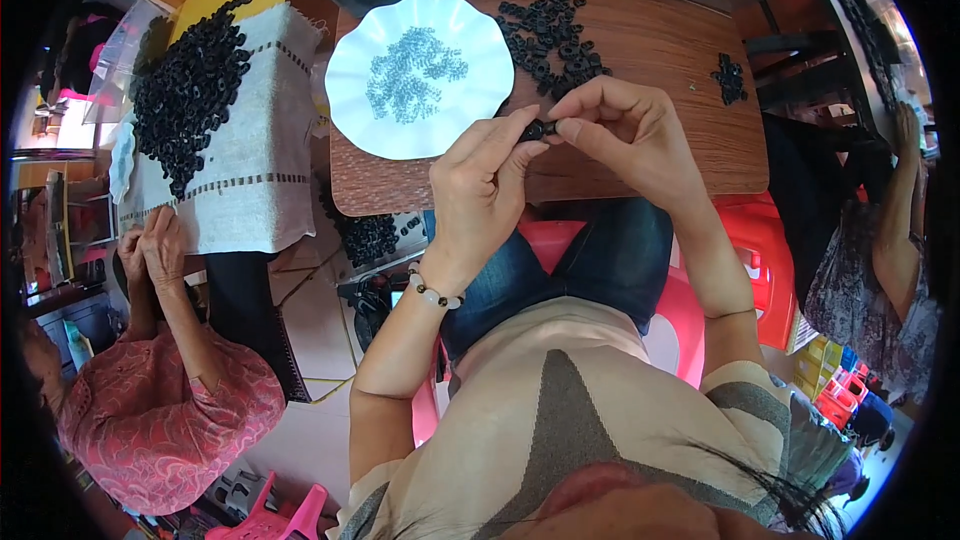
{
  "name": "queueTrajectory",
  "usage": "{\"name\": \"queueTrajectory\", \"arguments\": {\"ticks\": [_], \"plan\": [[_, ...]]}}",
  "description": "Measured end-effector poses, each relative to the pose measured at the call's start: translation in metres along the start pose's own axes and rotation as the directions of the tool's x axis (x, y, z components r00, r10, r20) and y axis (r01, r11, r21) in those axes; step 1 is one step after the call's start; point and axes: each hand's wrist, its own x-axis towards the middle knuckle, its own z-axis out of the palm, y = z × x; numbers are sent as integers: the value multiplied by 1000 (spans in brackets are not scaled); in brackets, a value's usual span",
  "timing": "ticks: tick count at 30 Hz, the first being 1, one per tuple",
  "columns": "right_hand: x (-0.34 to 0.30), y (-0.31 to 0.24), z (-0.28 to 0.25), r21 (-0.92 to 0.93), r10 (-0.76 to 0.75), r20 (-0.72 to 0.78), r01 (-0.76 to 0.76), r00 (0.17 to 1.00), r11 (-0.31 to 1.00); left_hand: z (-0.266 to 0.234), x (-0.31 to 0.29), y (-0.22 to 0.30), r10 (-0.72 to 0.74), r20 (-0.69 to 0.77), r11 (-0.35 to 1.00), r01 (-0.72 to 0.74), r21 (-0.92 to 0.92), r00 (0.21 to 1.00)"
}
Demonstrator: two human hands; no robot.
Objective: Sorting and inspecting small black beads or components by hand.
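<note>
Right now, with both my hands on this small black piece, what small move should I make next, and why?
I'd probably hold the left hand steady and gently press inward with the right hand: they meet at the small black piece from opposite sides, so one can brace it against the other. Much of it is hidden, so I can't tell whether anything needs seating.
</note>
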Motion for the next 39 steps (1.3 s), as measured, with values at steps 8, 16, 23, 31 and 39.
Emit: {"name": "queueTrajectory", "arguments": {"ticks": [8, 16, 23, 31, 39], "plan": [[-6, -4, 3, -176, 34, -25, -38, 999, 984, 2, -3, -3, 57, -5, 998, -57, 40, 998], [-10, -7, 3, -163, 52, -50, -60, 997, 985, 1, -2, -2, 53, 20, 998, -53, 29, 998], [-7, -5, 3, -194, 54, -50, -63, 997, 979, 1, -3, -3, 50, 38, 998, -51, 33, 998], [-7, -6, 3, -272, 82, -42, -90, 996, 958, 5, -8, -9, 85, 65, 994, -90, 69, 994], [-13, -5, 5, -376, 11, -36, -24, 999, 926, 9, -12, -10, 159, 124, 971, -178, 158, 979]]}}
